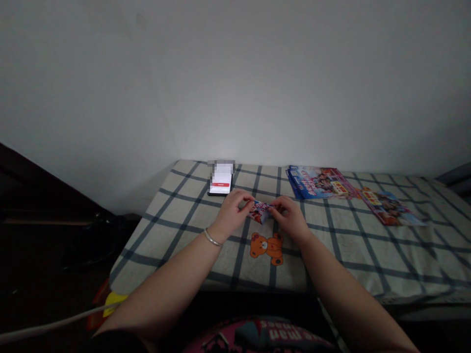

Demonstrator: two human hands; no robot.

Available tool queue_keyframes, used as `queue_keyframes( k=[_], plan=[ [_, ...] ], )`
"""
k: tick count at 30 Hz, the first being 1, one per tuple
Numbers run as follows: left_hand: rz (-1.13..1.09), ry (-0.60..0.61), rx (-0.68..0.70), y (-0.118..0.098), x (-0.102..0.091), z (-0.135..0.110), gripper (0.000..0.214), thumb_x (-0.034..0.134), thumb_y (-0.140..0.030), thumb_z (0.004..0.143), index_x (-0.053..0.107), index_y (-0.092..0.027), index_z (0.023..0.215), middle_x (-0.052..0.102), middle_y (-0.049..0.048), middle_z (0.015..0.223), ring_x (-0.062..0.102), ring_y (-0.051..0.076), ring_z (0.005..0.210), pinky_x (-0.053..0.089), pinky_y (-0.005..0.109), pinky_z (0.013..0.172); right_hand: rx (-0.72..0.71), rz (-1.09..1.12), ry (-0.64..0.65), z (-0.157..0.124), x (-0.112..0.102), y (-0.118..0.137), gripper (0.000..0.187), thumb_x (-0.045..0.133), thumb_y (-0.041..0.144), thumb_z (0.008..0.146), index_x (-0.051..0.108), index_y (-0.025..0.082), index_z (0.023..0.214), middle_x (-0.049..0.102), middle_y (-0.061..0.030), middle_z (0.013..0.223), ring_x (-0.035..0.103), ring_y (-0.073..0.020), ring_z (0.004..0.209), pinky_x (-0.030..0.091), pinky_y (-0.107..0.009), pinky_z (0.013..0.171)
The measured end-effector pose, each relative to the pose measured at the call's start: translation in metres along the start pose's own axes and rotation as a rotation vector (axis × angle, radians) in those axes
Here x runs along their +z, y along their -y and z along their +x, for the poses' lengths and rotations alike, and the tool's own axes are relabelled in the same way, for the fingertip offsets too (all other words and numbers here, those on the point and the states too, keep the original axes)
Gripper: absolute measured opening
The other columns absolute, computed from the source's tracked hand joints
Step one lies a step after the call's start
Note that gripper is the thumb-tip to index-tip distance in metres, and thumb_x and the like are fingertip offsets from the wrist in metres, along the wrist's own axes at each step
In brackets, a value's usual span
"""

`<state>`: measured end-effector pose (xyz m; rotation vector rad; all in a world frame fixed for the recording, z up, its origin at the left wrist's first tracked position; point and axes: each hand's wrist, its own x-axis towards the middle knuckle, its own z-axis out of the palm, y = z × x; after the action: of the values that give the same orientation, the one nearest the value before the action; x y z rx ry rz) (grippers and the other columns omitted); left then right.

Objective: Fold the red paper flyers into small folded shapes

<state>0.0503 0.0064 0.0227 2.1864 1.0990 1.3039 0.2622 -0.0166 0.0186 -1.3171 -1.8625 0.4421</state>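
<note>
Left hand (235, 211) and right hand (292, 218) pinch a leaflet (260, 212), seemingly part-folded, over the middle of the worktop (342, 235), while a stack (318, 182) and loose sheet (392, 208) lie flat, apparently unfolded, far right.

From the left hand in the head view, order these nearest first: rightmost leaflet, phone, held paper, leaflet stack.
1. Held paper, between left hand and right hand
2. Phone, beyond left hand, slightly left
3. Leaflet stack, beyond right hand
4. Rightmost leaflet, farther right
</note>
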Motion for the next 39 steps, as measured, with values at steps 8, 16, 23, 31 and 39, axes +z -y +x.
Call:
queue_keyframes(
  k=[8, 16, 23, 31, 39],
  plan=[
    [0.051, 0.012, 0.083, -0.006, -0.003, -0.001, 0.006, 0.055, -0.015, 0.088, 0.060, -0.019, 0.088, 0.062, 0.0026, 0.088, 0.058, 0.017, 0.088, 0.049, 0.032, 0.083, -0.156, -0.027, -0.217, -0.005, -0.004, -0.002, 0.012, 0.063, 0.029, 0.086, 0.073, 0.024, 0.082, 0.063, -0.0055, 0.083, 0.059, -0.0185, 0.076, 0.050, -0.032, 0.066],
    [0.060, 0.129, -0.142, 0.006, 0.003, -0.003, 0.012, 0.053, -0.028, 0.092, 0.061, -0.021, 0.095, 0.067, 0.0012, 0.091, 0.062, 0.016, 0.086, 0.049, 0.028, 0.075, -0.297, -0.167, -0.066, -0.002, -0.001, -0.008, 0.005, 0.069, 0.023, 0.080, 0.070, 0.022, 0.085, 0.066, -0.0060, 0.092, 0.059, -0.0204, 0.086, 0.049, -0.037, 0.079],
    [0.082, 0.177, -0.242, 0.004, 0.004, 0.000, 0.008, 0.056, -0.023, 0.090, 0.063, -0.020, 0.090, 0.069, 0.0006, 0.089, 0.064, 0.016, 0.082, 0.049, 0.029, 0.076, -0.278, -0.098, 0.129, -0.001, 0.000, -0.006, 0.016, 0.068, 0.023, 0.078, 0.067, 0.023, 0.094, 0.064, -0.0069, 0.112, 0.057, -0.0243, 0.108, 0.045, -0.044, 0.095],
    [0.063, 0.143, -0.277, 0.004, 0.004, 0.001, 0.012, 0.052, -0.016, 0.088, 0.064, -0.019, 0.089, 0.068, 0.0014, 0.089, 0.063, 0.016, 0.082, 0.050, 0.029, 0.076, -0.137, -0.084, 0.002, 0.001, 0.002, -0.013, 0.023, 0.057, 0.020, 0.084, 0.066, 0.024, 0.104, 0.064, -0.0075, 0.115, 0.057, -0.0228, 0.112, 0.044, -0.044, 0.100],
    [0.015, 0.257, -0.136, 0.001, 0.006, 0.001, 0.018, 0.049, -0.012, 0.088, 0.065, -0.020, 0.091, 0.068, 0.0014, 0.093, 0.063, 0.017, 0.091, 0.049, 0.033, 0.087, -0.030, -0.140, 0.135, 0.001, 0.004, -0.008, 0.027, 0.055, 0.023, 0.087, 0.067, 0.023, 0.111, 0.071, -0.0062, 0.104, 0.062, -0.0218, 0.099, 0.048, -0.039, 0.090]
  ],
)
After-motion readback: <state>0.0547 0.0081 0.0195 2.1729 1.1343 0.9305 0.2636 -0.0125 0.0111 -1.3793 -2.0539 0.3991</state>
